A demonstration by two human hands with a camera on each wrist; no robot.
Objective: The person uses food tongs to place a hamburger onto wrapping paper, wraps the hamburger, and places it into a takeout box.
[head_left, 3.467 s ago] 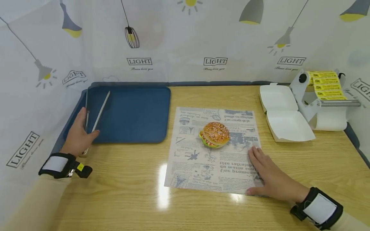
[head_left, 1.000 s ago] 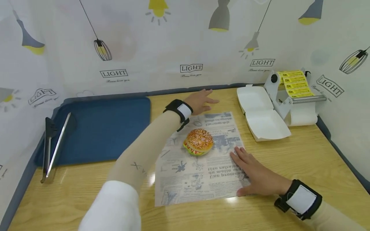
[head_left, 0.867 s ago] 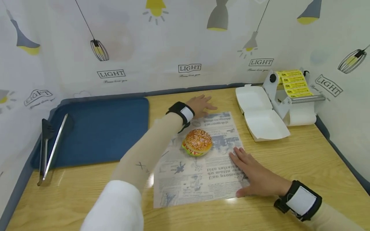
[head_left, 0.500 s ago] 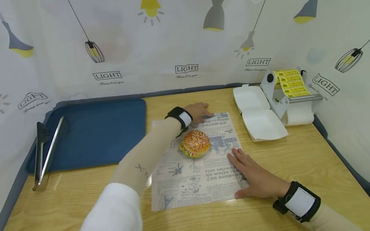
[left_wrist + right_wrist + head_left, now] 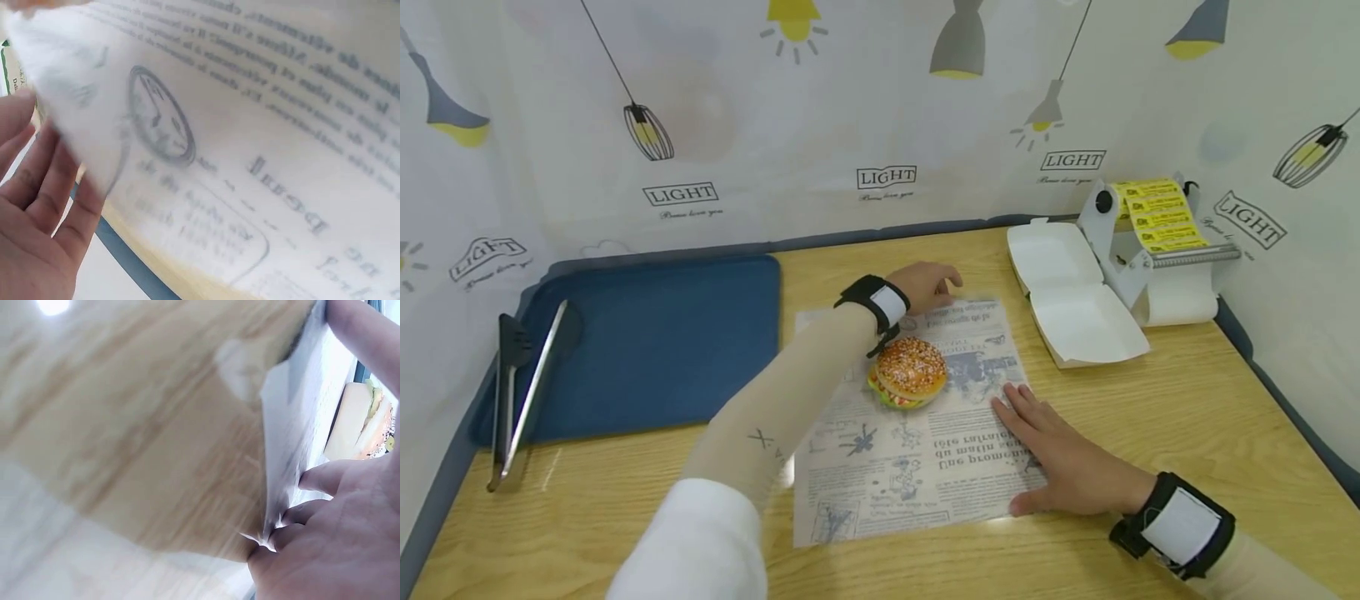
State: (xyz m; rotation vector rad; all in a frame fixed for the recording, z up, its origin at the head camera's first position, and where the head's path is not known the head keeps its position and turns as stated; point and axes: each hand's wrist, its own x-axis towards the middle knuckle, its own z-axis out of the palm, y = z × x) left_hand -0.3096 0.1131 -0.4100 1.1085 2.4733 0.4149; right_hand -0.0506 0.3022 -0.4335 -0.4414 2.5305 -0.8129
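Burger Lay Mid-Paper as Two Hands Minded the Edges

A person worked with both hands around a sesame-seed burger (image 5: 907, 372), which sat upright on a sheet of newsprint-style wrapping paper (image 5: 868, 492) on a wood-grain counter (image 5: 1195, 404). With the burger as the hub of the dial, the left hand (image 5: 922, 287) lay at 12 o'clock, at the sheet's far edge. Its fingers were bent, and thumb and fingertips appeared to pinch the paper; in the left wrist view, the sheet's edge passed in front of the fingertips, so the exact contact was partly hidden.

The right hand (image 5: 1067, 458) rested at 4 o'clock with its fingers spread wide, grasping nothing and bearing on the sheet's right edge. The likely reason was steadiness: the paper looked thin and ready to slide or curl, and the right wrist view showed its edge bowing up beside the fingers. The burger's place, inward from every edge, left a margin of paper all around it.

At 2 o'clock, off the paper, a white clamshell box (image 5: 1086, 325) lay unfolded, its hollow facing up, seemingly parked within the right hand's reach. Beyond it stood a label dispenser (image 5: 1161, 229) loaded with yellow labels. At 9 o'clock, serving tongs (image 5: 537, 390) lay across the left part of a blue tray (image 5: 662, 350), their hinged end jutting past the near rim, presumably handy to the left hand.
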